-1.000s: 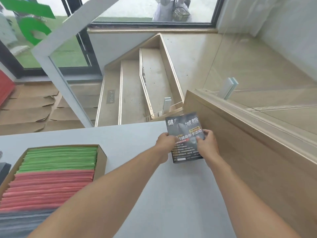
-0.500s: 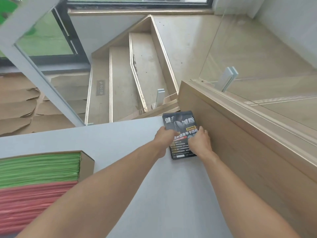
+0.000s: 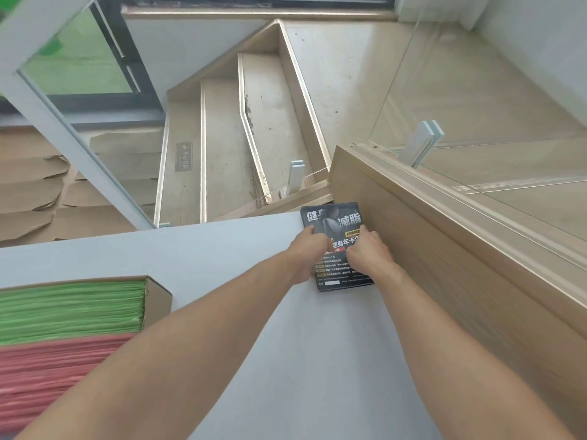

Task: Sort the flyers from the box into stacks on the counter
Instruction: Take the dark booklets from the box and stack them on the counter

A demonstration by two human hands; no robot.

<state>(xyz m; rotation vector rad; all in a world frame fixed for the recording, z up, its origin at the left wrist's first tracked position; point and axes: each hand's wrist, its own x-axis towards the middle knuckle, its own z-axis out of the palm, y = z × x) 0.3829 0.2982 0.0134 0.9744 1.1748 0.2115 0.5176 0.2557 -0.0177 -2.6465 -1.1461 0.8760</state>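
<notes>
Fingers of the left hand (image 3: 306,254) and right hand (image 3: 370,254) curl onto a dark glossy flyer stack (image 3: 333,217), pinching its side edges. The rectangular stack lies flat at the far corner of the smooth pale-grey bench (image 3: 254,344), against a wood-grain ledge (image 3: 444,281). A cardboard box (image 3: 157,300) at left holds green and red flyers on edge. Beyond, beige stairs (image 3: 222,122) descend.

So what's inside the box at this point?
The box holds flyers packed on edge: a green batch at the far end and a red batch nearer. Anything beneath them, or nearer than the red, is out of view.
</notes>
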